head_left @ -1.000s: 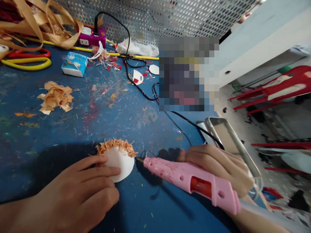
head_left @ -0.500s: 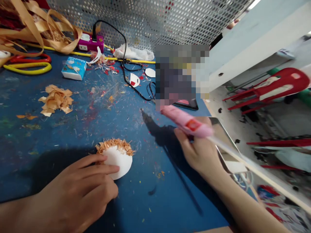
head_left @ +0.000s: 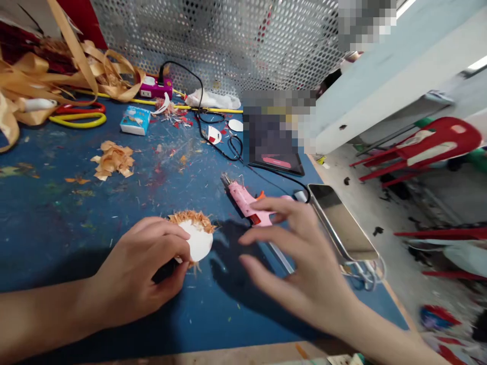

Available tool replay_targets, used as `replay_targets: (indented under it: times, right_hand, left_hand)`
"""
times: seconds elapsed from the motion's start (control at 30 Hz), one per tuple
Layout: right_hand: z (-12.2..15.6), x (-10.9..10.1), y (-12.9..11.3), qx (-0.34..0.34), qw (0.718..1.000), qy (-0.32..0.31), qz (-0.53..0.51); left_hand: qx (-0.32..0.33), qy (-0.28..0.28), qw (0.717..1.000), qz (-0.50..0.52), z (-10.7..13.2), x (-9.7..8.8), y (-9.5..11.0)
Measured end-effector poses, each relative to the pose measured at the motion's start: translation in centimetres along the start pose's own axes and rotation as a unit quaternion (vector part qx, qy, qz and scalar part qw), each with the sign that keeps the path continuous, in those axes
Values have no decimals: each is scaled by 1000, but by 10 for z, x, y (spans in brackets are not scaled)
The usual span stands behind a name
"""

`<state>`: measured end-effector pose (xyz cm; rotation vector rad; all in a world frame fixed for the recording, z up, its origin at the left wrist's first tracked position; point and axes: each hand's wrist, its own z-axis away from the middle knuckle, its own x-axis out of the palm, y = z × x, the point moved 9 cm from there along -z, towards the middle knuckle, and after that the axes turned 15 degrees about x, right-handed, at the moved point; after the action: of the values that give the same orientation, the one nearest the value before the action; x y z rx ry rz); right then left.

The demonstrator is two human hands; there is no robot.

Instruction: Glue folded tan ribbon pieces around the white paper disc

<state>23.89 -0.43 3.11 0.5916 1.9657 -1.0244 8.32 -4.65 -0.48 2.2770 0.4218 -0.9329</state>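
Note:
A white paper disc edged with tan, frayed shreds sits low over the blue table, left of the middle. My left hand holds its left side between thumb and fingers, hiding part of it. A pink hot glue gun lies on the table, nozzle toward the back left, with a clear glue stick trailing toward me. My right hand hovers just in front of the gun, thumb and fingers spread apart, holding nothing and covering part of the gun's body.
A pile of tan shreds and a small blue box stand at left, near red and yellow scissor handles. A black cord runs from a purple power strip. A phone lies at right, a tablet behind.
My right hand has let go of the glue gun, which now rests on the table, and its fingers have opened. My left hand has shifted from pressing on the disc to pinching its edge.

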Motion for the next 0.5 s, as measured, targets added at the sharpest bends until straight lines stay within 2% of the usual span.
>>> replay_targets:
  times: [0.1,0.2,0.5]
  right_hand:
    - [6,27,-31,-18,997,-67,-13]
    - [4,43,-40,-16,995,-97,-35]
    - [1,52,-41,7,991,-104,-84]
  left_hand:
    - [20,5,999,-27,0,-2,5]
    - [37,10,998,-42,0,-4,10]
    - [50,23,996,-72,1,-4,14]
